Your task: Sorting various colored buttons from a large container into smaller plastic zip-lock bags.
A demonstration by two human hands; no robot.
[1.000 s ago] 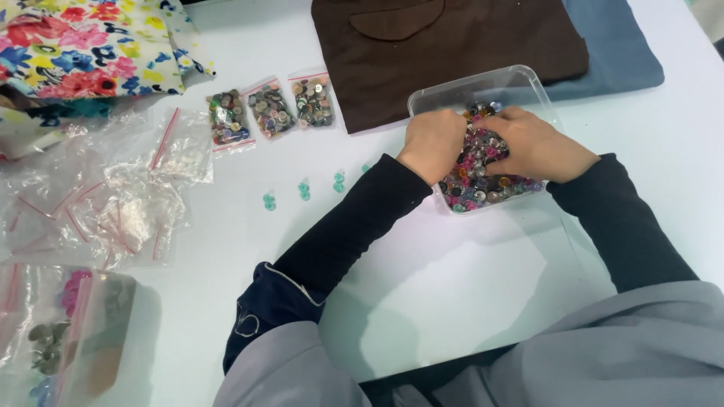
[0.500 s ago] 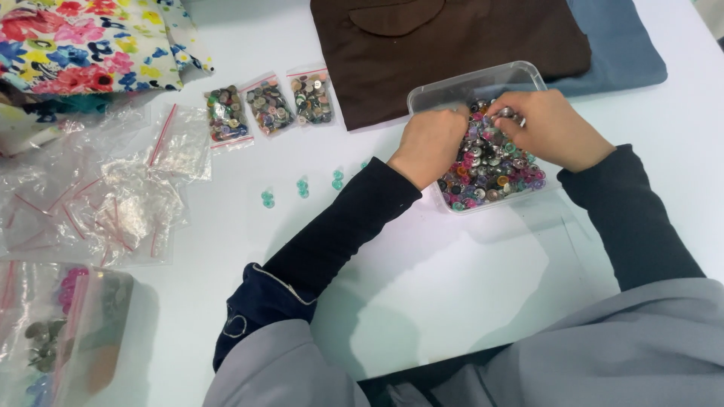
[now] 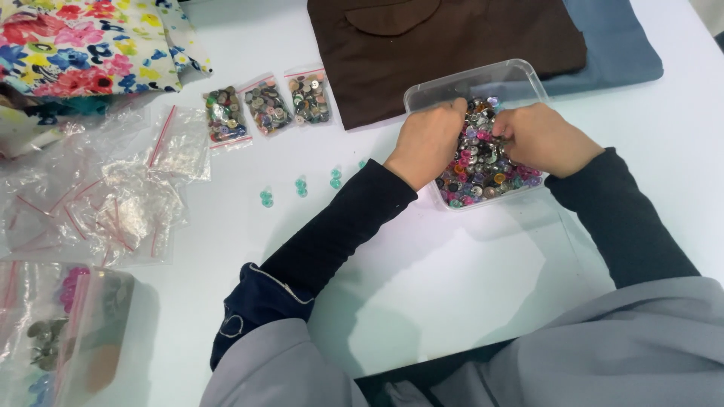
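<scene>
White table (image 3: 467, 286), both hands' grips curled shut, buried among buttons (image 3: 483, 169)

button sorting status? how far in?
Done so far: three small bags packed with buttons lie in a row, and pairs of green buttons sit loose on the table. In hand: left hand and right hand both dig in the clear tub of mixed buttons. Left: the tub looks well filled, and a heap of empty bags waits.
</scene>
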